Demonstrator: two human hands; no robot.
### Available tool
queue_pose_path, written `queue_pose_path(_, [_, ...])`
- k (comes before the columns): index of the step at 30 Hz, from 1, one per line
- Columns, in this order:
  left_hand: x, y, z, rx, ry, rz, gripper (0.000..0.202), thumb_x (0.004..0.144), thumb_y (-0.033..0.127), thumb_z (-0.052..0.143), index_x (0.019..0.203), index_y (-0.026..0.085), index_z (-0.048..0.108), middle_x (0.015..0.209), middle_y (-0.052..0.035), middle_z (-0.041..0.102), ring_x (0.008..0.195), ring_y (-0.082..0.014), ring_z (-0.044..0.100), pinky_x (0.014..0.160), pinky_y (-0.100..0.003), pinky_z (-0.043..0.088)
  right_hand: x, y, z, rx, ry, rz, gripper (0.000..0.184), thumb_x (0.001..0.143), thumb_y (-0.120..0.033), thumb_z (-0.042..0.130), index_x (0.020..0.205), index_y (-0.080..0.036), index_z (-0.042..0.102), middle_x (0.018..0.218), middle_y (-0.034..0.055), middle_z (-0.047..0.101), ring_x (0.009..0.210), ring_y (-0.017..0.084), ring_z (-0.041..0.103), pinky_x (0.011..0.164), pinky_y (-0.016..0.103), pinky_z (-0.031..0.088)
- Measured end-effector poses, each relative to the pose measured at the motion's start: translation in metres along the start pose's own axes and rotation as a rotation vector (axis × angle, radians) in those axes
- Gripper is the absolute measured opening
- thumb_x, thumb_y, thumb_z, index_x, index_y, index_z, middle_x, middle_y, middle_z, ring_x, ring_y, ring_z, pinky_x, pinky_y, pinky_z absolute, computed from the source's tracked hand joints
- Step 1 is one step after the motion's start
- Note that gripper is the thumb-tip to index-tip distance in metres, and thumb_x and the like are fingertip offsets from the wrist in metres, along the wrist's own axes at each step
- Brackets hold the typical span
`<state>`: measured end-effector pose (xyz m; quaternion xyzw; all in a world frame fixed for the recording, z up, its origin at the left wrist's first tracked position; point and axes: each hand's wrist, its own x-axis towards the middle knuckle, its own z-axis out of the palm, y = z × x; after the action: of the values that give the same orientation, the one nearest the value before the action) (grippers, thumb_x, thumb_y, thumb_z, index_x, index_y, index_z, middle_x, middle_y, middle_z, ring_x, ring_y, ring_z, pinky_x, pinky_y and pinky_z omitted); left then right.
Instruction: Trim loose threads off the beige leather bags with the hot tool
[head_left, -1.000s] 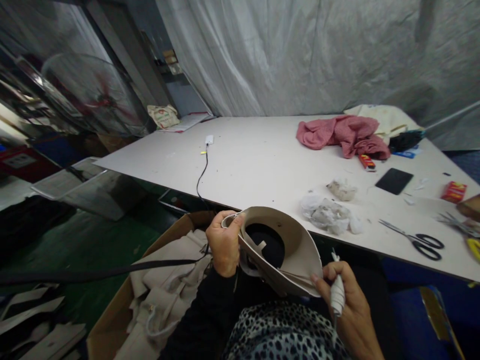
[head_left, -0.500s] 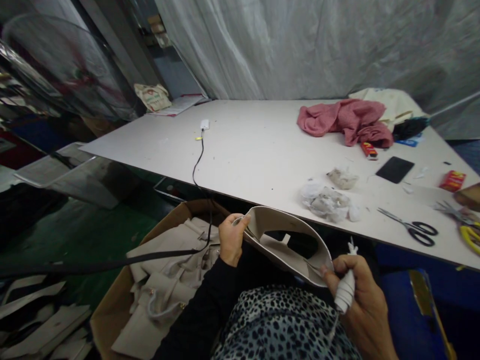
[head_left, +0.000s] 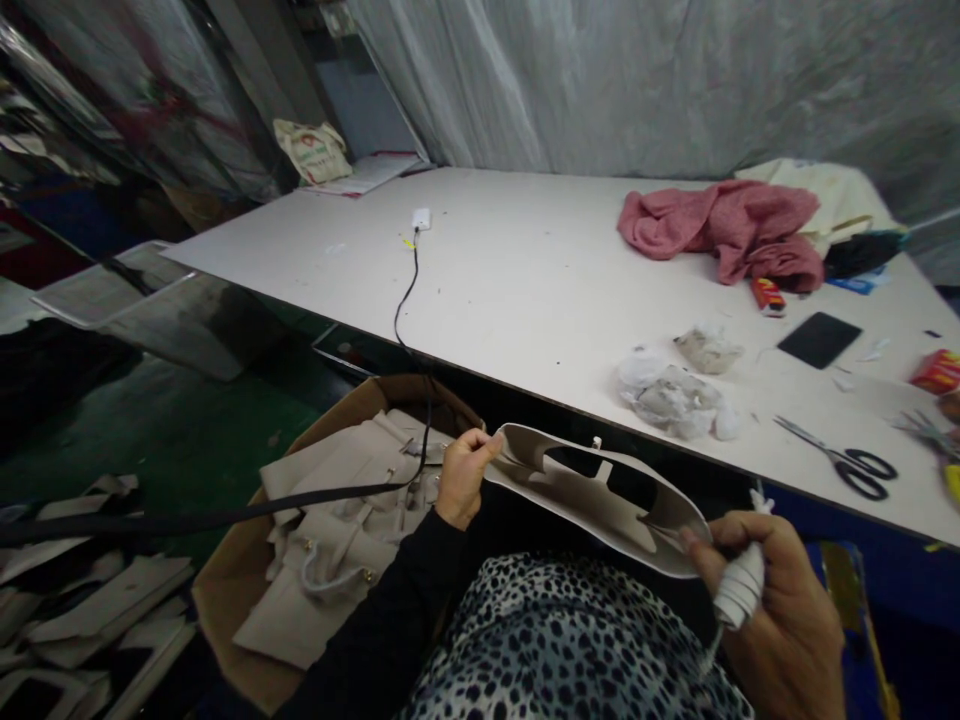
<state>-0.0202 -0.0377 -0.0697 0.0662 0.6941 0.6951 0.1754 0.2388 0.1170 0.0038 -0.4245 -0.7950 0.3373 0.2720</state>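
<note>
A beige handbag [head_left: 585,505] is stretched between my two hands above my lap, its mouth gaping and a small tab at the far rim. My left hand [head_left: 463,482] pinches its left end between thumb and fingers. At the other end, my right hand [head_left: 787,610] grips the corner, thumb pressed on the rim. Lying across that same hand is a white wound roll [head_left: 741,590] with a thin strand hanging down. To the left, a cardboard box [head_left: 225,620] holds several similar beige bags [head_left: 307,600].
On the white table [head_left: 495,270] lie black-handled scissors [head_left: 840,455], crumpled plastic bags [head_left: 675,400], a black flat pad [head_left: 820,340] and a pink cloth [head_left: 720,225]. A black cable [head_left: 225,518] crosses the box. Beige pieces [head_left: 112,610] are heaped on the floor.
My right hand has moved right, pulling the handbag's mouth longer and narrower. My left hand still pinches the left end. The view has shifted slightly.
</note>
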Motion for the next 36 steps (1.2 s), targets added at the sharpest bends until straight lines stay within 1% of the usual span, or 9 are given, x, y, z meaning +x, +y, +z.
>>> queue_pose_path(4, [-0.007,-0.003,-0.001,0.066,-0.029,0.020,0.039,0.072,0.044,0.078,0.057,0.017,0.054,0.057,0.0047,0.046,0.058,-0.0100,0.041,0.057,-0.022,0.035,-0.003,-0.005,-0.003,-0.036,0.003,0.003,0.029,0.082,-0.052,0.069,0.086,-0.025,0.060,0.078,0.0006,0.067,0.065,0.017,0.059,0.056,0.025,0.043])
queue_pose_path(7, [-0.008,-0.006,-0.004,0.117,-0.050,0.022,0.045,0.077,0.044,0.073,0.052,0.018,0.045,0.053,0.0063,0.035,0.055,-0.0095,0.033,0.054,-0.023,0.029,-0.005,-0.010,-0.005,-0.063,0.017,0.030,0.032,0.082,-0.055,0.068,0.088,-0.024,0.060,0.080,0.0019,0.067,0.067,0.019,0.059,0.058,0.027,0.042])
queue_pose_path(9, [-0.009,-0.007,-0.006,0.151,-0.068,0.026,0.046,0.079,0.044,0.072,0.052,0.019,0.044,0.053,0.0064,0.034,0.054,-0.0098,0.032,0.054,-0.024,0.027,-0.005,-0.013,-0.006,-0.079,0.030,0.036,0.034,0.082,-0.057,0.068,0.088,-0.024,0.061,0.080,0.0020,0.067,0.068,0.019,0.059,0.059,0.027,0.042])
queue_pose_path(15, [-0.011,-0.009,-0.012,0.241,-0.114,0.080,0.042,0.083,0.048,0.070,0.057,0.017,0.057,0.056,0.0042,0.046,0.059,-0.0121,0.040,0.058,-0.025,0.032,-0.001,-0.012,-0.005,-0.099,0.029,0.024,0.036,0.082,-0.060,0.068,0.088,-0.025,0.060,0.077,0.0012,0.066,0.067,0.020,0.060,0.061,0.028,0.043])
queue_pose_path(20, [-0.012,-0.009,-0.018,0.278,-0.149,0.116,0.045,0.086,0.052,0.067,0.058,0.017,0.059,0.057,0.0029,0.050,0.060,-0.0133,0.045,0.059,-0.025,0.034,0.002,-0.010,-0.004,-0.111,0.025,-0.010,0.033,0.083,-0.057,0.065,0.086,-0.024,0.059,0.071,0.0007,0.063,0.058,0.018,0.057,0.056,0.027,0.041])
queue_pose_path(26, [-0.011,-0.011,-0.028,0.262,-0.231,0.104,0.047,0.093,0.056,0.058,0.070,0.017,0.070,0.070,-0.0046,0.069,0.070,-0.0194,0.064,0.069,-0.028,0.048,0.005,-0.008,-0.003,-0.086,0.014,0.017,0.031,0.081,-0.053,0.066,0.086,-0.024,0.059,0.068,-0.0007,0.061,0.056,0.017,0.054,0.052,0.026,0.041])
queue_pose_path(30, [-0.011,-0.010,-0.028,0.261,-0.249,0.119,0.042,0.095,0.050,0.057,0.072,0.017,0.071,0.072,-0.0056,0.071,0.072,-0.0196,0.066,0.071,-0.028,0.050,0.005,0.000,-0.004,-0.073,0.012,0.022,0.030,0.082,-0.052,0.066,0.087,-0.024,0.058,0.073,0.0005,0.062,0.060,0.017,0.056,0.054,0.025,0.041])
queue_pose_path(34, [-0.007,-0.007,-0.025,0.275,-0.245,0.201,0.021,0.090,0.035,0.064,0.085,0.017,0.073,0.080,-0.0044,0.070,0.076,-0.0176,0.066,0.074,-0.027,0.051,0.008,0.011,-0.006,-0.038,-0.011,0.017,0.029,0.084,-0.052,0.066,0.089,-0.024,0.058,0.076,0.0000,0.061,0.064,0.017,0.055,0.057,0.026,0.042])
queue_pose_path(36, [-0.004,-0.005,-0.024,0.310,-0.257,0.258,0.016,0.088,0.030,0.065,0.092,0.017,0.074,0.085,-0.0042,0.069,0.076,-0.0165,0.066,0.074,-0.027,0.051,0.009,0.017,-0.007,-0.024,-0.012,0.033,0.029,0.084,-0.052,0.067,0.089,-0.024,0.057,0.077,-0.0004,0.060,0.065,0.017,0.055,0.059,0.026,0.042])
